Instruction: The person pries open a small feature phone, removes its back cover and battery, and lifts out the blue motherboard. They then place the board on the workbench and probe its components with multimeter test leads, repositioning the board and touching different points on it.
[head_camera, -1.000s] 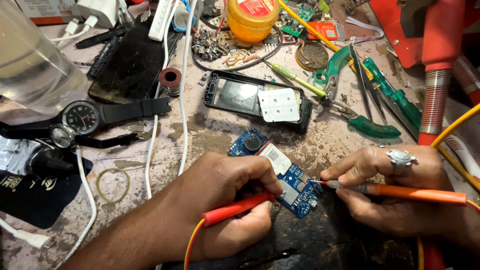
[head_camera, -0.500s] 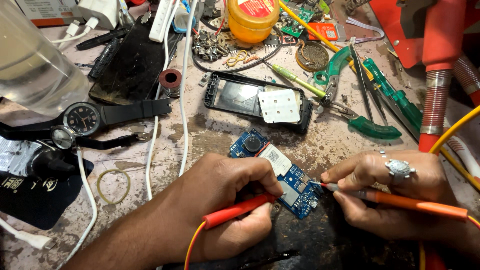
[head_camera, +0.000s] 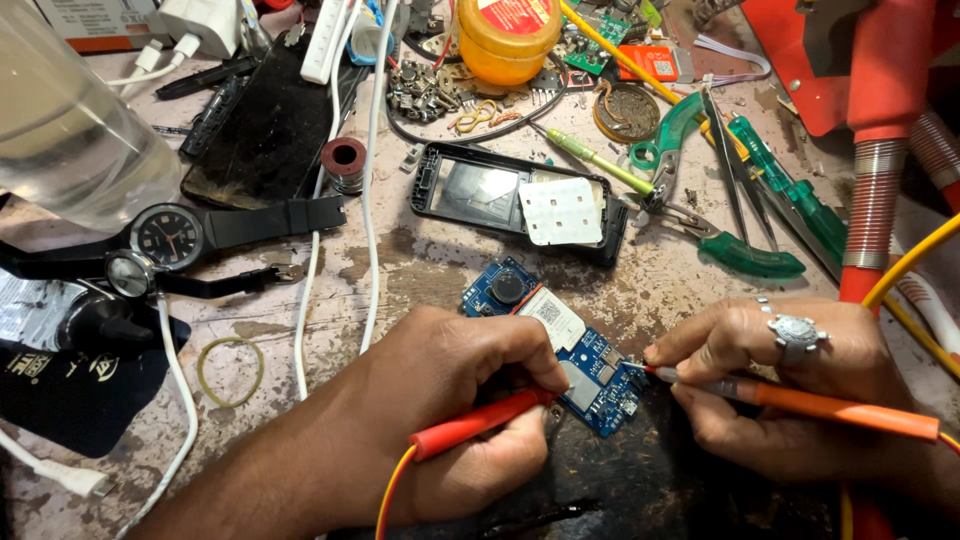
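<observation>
The left hand (head_camera: 450, 400) gripped a red probe (head_camera: 480, 422). The right hand (head_camera: 790, 390) pinched an orange probe (head_camera: 830, 408). Both tips touched the blue board (head_camera: 575, 360), near on the bench (head_camera: 420, 260).

black wristwatch (head_camera: 165, 237) | open phone shell (head_camera: 520, 203) | green-handled pliers (head_camera: 700, 190) | yellow jar (head_camera: 508, 38) | rubber band (head_camera: 230, 371)
</observation>
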